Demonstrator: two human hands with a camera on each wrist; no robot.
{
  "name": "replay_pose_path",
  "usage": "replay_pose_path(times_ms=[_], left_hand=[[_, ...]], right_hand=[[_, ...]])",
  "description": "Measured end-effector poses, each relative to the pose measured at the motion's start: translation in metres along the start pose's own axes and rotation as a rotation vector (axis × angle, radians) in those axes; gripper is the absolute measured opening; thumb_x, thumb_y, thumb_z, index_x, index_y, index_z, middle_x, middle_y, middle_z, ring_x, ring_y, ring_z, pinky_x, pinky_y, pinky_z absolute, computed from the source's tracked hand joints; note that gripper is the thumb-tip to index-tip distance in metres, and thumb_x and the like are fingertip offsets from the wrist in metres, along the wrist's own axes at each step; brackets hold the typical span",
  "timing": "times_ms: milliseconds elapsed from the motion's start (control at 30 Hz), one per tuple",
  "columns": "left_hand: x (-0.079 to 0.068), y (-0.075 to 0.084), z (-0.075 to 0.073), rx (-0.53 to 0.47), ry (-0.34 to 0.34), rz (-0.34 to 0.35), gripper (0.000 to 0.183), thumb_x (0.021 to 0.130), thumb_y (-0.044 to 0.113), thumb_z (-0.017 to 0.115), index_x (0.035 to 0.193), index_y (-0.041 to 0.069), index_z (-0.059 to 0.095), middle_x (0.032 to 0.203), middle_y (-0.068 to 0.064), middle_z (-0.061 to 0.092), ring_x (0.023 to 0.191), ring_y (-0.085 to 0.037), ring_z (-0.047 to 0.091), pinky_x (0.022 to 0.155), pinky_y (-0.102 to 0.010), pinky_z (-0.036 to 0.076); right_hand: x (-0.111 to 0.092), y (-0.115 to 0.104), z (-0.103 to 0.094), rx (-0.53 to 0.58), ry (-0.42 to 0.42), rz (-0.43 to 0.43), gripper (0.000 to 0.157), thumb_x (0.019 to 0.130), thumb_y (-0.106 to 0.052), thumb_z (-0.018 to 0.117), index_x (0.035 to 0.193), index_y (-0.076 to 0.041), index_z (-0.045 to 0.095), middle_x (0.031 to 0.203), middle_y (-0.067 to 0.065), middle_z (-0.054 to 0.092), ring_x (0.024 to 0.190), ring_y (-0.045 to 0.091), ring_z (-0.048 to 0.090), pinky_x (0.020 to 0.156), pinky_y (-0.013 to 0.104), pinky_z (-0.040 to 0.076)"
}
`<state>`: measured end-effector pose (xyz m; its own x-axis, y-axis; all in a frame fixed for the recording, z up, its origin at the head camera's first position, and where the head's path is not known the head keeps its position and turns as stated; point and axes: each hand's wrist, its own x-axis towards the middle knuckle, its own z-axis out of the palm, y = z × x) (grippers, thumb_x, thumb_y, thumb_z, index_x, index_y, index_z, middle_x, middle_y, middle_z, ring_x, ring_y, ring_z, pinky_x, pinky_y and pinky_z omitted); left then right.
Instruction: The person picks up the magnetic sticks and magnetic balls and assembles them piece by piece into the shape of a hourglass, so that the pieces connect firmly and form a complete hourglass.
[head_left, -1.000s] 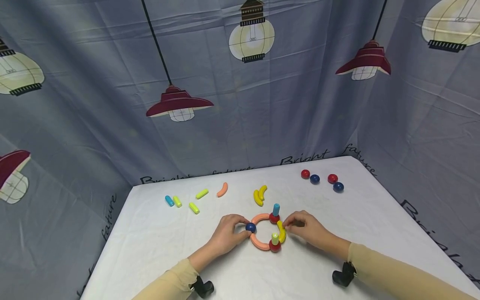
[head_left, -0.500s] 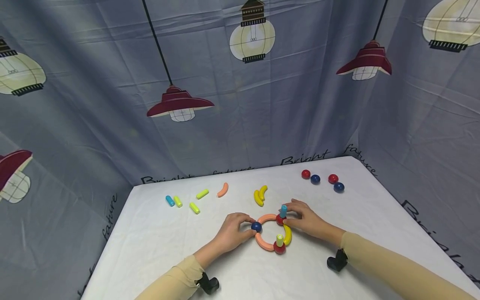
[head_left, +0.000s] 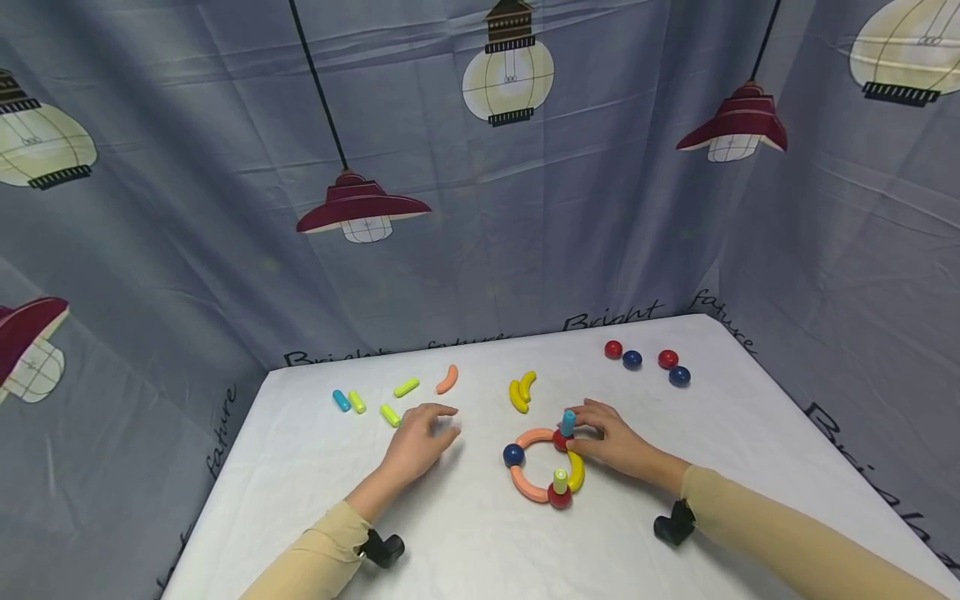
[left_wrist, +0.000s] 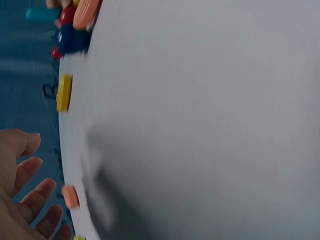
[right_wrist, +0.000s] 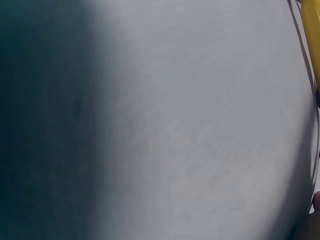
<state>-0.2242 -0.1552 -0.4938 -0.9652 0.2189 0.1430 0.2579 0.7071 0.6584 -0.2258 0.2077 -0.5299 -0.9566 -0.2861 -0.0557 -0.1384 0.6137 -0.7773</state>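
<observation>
- Left hand (head_left: pixel 416 440) moves off the glossy dark blue plastic-looking ball (head_left: pixel 513 455), out toward nine o'clock; ball and ring hold their place, right hand (head_left: pixel 613 440) also stays put.
- Meaning: left side of the ring is unheld, only the right hand steadies it. Loop looks complete, so the blue ball join is probably sound; exact contact at the joints too small to tell.
- Left hand: fingers spread and relaxed, thumb apart, holding nothing; left wrist view agrees.
- Right hand: thumb and fingers pinch the glossy red ball (head_left: pixel 561 442) at the ring's one o'clock, with the upright light blue stick (head_left: pixel 568 422) in it. Right wrist view barely shows fingers.
- Rest of ring: curved yellow piece (head_left: pixel 576 472) at three, upright yellow-green stick (head_left: pixel 560 480) on a second red ball (head_left: pixel 559 497) at five, curved peach pieces (head_left: pixel 527 485) at eight and eleven.
- Relative to left hand: blue ball at three o'clock, well apart; loose lime stick (head_left: pixel 390 415) near, at ten; loose peach arc (head_left: pixel 447 380) at one.
- Relative to right hand: pinched ball at nine, touching; yellow piece at eight, just beside.
</observation>
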Motion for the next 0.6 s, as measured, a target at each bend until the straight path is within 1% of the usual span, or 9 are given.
replay_pose_path(times_ms=[133,300,467,600], left_hand=[[0.004,-0.017,-0.017,0.056,0.068,-0.070,0.032,0.096,0.024,0.073,0.125,0.012,0.071,0.130,-0.008,0.066,0.129,-0.035,0.051,0.105,-0.054,0.043],[0.007,-0.035,-0.035,0.101,0.123,-0.160,0.035,0.096,0.026,0.071,0.128,0.011,0.070,0.131,-0.011,0.065,0.128,-0.036,0.051,0.103,-0.055,0.044],[0.008,-0.046,-0.046,0.151,0.157,-0.225,0.039,0.096,0.026,0.070,0.130,0.008,0.068,0.132,-0.016,0.063,0.127,-0.039,0.052,0.101,-0.057,0.044],[0.008,-0.052,-0.051,0.169,0.172,-0.278,0.042,0.096,0.028,0.069,0.132,0.006,0.065,0.131,-0.018,0.062,0.124,-0.040,0.052,0.099,-0.056,0.044]], right_hand=[[0.000,0.001,0.000,0.014,-0.001,-0.002,0.028,0.093,-0.037,0.076,0.116,-0.021,0.073,0.153,0.012,0.048,0.152,0.041,0.015,0.114,0.073,0.014],[0.000,0.003,0.001,0.025,0.001,-0.009,0.026,0.093,-0.037,0.075,0.114,-0.021,0.074,0.152,0.011,0.049,0.152,0.041,0.015,0.114,0.073,0.013],[0.000,0.003,0.001,0.026,0.005,-0.013,0.026,0.093,-0.037,0.076,0.113,-0.021,0.074,0.152,0.011,0.049,0.152,0.041,0.015,0.114,0.073,0.013],[0.001,0.003,0.001,0.024,0.006,-0.014,0.027,0.093,-0.037,0.076,0.114,-0.020,0.074,0.153,0.011,0.049,0.152,0.041,0.015,0.114,0.073,0.014]])
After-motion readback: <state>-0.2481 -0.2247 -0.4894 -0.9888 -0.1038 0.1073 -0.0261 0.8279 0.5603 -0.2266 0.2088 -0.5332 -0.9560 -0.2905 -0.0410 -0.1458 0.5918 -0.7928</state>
